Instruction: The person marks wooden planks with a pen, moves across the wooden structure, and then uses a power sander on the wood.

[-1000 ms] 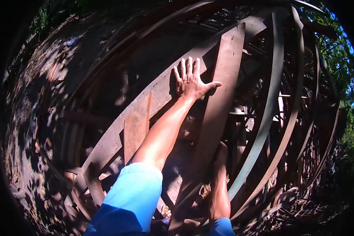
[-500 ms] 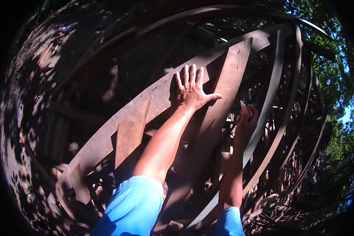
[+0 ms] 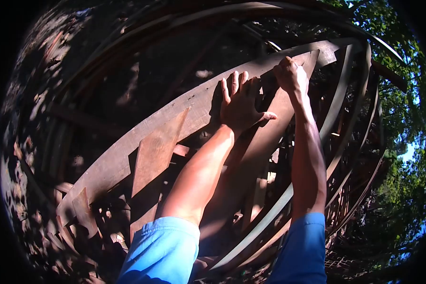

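My left hand (image 3: 241, 104) lies with its fingers spread on the long curved plank (image 3: 161, 115), its thumb reaching toward an upright board (image 3: 280, 105). Near the upper end of that board is my right hand (image 3: 291, 76), closed, where the board meets the curved plank. Whatever its fingers hold is hidden. A shorter pointed board (image 3: 152, 154) crosses the curved plank to the left of my left forearm. Shade covers most of my left hand.
Several long curved ribs, one of them greenish grey (image 3: 338, 102), sweep down on the right. A small pointed piece (image 3: 84, 213) stands at the lower left. Leafy trees (image 3: 402, 184) fill the right edge, with dark, sun-dappled ground on the left.
My right hand has risen from beside the greenish rib to the top of the upright board. My left hand stays spread on the wood and is now mostly in shade.
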The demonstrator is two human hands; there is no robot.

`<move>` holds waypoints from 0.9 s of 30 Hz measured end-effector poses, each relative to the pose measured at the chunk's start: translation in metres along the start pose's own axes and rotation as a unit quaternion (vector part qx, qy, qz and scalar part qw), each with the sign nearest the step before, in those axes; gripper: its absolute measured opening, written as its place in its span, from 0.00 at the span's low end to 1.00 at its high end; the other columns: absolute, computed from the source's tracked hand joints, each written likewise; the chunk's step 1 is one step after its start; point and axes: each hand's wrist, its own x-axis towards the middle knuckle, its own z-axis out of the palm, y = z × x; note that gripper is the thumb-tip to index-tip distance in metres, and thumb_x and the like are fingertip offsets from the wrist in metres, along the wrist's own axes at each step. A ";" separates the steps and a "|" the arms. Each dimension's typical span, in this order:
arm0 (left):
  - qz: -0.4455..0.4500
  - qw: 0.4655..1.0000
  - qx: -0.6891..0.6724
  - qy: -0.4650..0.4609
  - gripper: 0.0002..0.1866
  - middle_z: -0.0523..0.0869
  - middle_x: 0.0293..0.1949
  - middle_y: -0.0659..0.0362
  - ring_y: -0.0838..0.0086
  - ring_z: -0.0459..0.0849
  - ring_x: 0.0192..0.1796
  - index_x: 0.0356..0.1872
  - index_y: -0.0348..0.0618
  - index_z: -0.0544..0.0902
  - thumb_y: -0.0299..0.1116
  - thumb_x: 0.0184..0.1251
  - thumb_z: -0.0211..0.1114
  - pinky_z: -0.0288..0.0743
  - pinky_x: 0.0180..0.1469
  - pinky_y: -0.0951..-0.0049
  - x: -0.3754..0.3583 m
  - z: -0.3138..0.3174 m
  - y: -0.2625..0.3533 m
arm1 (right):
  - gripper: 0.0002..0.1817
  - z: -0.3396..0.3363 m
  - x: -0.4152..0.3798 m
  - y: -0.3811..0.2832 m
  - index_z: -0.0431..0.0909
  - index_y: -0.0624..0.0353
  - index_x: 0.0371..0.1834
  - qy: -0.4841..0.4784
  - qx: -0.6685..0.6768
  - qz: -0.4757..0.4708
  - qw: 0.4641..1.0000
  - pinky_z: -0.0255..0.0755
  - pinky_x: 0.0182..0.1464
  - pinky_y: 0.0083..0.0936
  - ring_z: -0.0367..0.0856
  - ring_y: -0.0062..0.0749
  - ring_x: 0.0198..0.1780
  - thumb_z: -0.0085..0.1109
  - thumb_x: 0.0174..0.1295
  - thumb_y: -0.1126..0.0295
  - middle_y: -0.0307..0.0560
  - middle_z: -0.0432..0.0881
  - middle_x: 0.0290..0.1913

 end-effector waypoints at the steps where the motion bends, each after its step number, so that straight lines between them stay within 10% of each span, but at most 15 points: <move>1: 0.012 1.000 0.000 0.023 0.65 0.63 0.76 0.41 0.47 0.52 0.81 0.74 0.40 0.66 0.81 0.42 0.65 0.36 0.80 0.37 -0.001 0.002 -0.001 | 0.17 0.002 -0.003 -0.004 0.86 0.55 0.44 0.013 -0.012 0.002 1.000 0.79 0.51 0.45 0.87 0.57 0.46 0.56 0.60 0.58 0.62 0.88 0.41; 16: 0.010 1.000 0.001 0.028 0.66 0.62 0.76 0.40 0.45 0.52 0.81 0.75 0.38 0.64 0.80 0.40 0.68 0.37 0.79 0.36 -0.001 0.006 0.000 | 0.19 -0.013 -0.017 0.007 0.86 0.56 0.43 -0.048 0.050 -0.031 0.997 0.80 0.49 0.43 0.87 0.55 0.46 0.59 0.60 0.53 0.57 0.89 0.40; 20: 0.016 0.998 0.061 0.027 0.67 0.59 0.79 0.45 0.51 0.49 0.83 0.78 0.42 0.63 0.84 0.43 0.61 0.33 0.81 0.41 0.001 0.017 -0.002 | 0.15 -0.052 -0.042 0.077 0.85 0.66 0.41 0.059 0.336 0.053 0.939 0.78 0.40 0.24 0.87 0.27 0.36 0.61 0.62 0.64 0.49 0.89 0.33; 27: 0.045 0.983 0.176 0.006 0.67 0.62 0.78 0.47 0.52 0.52 0.82 0.78 0.45 0.64 0.89 0.42 0.53 0.38 0.81 0.43 0.004 0.021 0.003 | 0.18 -0.002 0.007 0.176 0.86 0.64 0.35 0.244 0.435 0.074 0.864 0.80 0.44 0.36 0.89 0.46 0.38 0.64 0.56 0.58 0.58 0.88 0.33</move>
